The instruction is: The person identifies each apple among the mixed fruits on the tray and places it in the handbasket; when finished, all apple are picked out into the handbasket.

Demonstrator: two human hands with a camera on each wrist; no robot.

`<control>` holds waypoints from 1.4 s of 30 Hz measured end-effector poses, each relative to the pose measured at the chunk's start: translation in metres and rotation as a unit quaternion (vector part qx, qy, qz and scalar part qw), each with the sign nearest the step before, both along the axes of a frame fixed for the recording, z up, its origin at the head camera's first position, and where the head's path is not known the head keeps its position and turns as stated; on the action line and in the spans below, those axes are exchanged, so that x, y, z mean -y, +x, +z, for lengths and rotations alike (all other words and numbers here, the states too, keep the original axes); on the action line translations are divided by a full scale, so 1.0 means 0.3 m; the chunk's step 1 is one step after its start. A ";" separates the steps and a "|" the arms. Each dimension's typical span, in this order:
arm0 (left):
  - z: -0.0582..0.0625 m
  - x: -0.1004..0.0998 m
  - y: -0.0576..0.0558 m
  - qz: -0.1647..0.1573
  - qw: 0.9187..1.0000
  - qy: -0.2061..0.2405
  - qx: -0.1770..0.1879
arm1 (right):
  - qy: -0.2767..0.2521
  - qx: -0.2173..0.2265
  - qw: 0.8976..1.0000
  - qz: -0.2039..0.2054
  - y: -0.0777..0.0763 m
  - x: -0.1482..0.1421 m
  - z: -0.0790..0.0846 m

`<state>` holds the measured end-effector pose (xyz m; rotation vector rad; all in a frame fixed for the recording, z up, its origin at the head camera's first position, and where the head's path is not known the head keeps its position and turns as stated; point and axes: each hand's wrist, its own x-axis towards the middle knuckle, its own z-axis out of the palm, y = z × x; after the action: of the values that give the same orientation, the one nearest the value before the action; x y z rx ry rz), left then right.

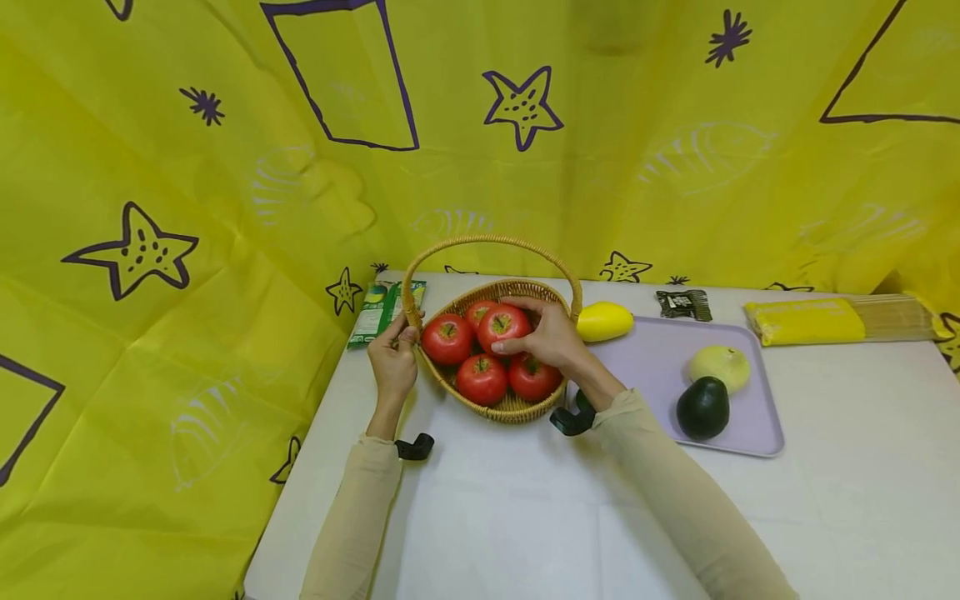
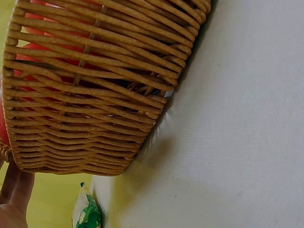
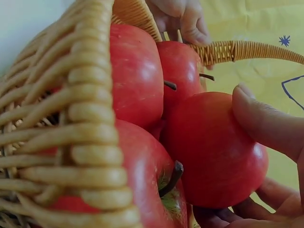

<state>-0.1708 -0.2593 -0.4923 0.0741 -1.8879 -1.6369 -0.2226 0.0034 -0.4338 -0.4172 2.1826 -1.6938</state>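
Note:
A wicker basket (image 1: 517,414) with a tall arched handle stands on the white table and holds several red apples (image 1: 482,379). My left hand (image 1: 393,362) pinches the base of the basket's handle at the left rim. Over the basket, my right hand (image 1: 551,333) grips one apple (image 1: 504,325), with the thumb on its near side and the fingers round the far side. In the right wrist view that gripped apple (image 3: 213,152) rests against the others. The left wrist view shows the woven basket side (image 2: 85,118), with the left fingers at its rim.
A lilac tray (image 1: 637,367) at right bears a pale yellow round fruit (image 1: 720,368) and an avocado (image 1: 703,408). Near it lie a yellow mango-like fruit (image 1: 604,322), a dark packet (image 1: 684,305) and a pasta pack (image 1: 840,320). A green packet (image 1: 375,315) lies behind the left hand.

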 end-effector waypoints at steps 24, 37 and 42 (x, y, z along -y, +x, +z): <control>0.000 0.007 -0.004 0.000 1.000 0.007 0.003 | 0.025 0.008 0.999 0.042 -0.017 -0.004 -0.017; 0.004 0.016 -0.004 -0.001 1.000 -0.005 0.018 | 0.017 -0.023 0.998 0.054 -0.005 -0.005 -0.042; 0.001 0.023 -0.012 -0.003 1.000 -0.007 0.015 | -0.005 -0.039 0.998 0.058 0.015 -0.027 -0.041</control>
<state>-0.1744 -0.2663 -0.4920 0.0890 -1.9234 -1.6359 -0.2181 0.0116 -0.4460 -0.6107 2.1599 -1.6537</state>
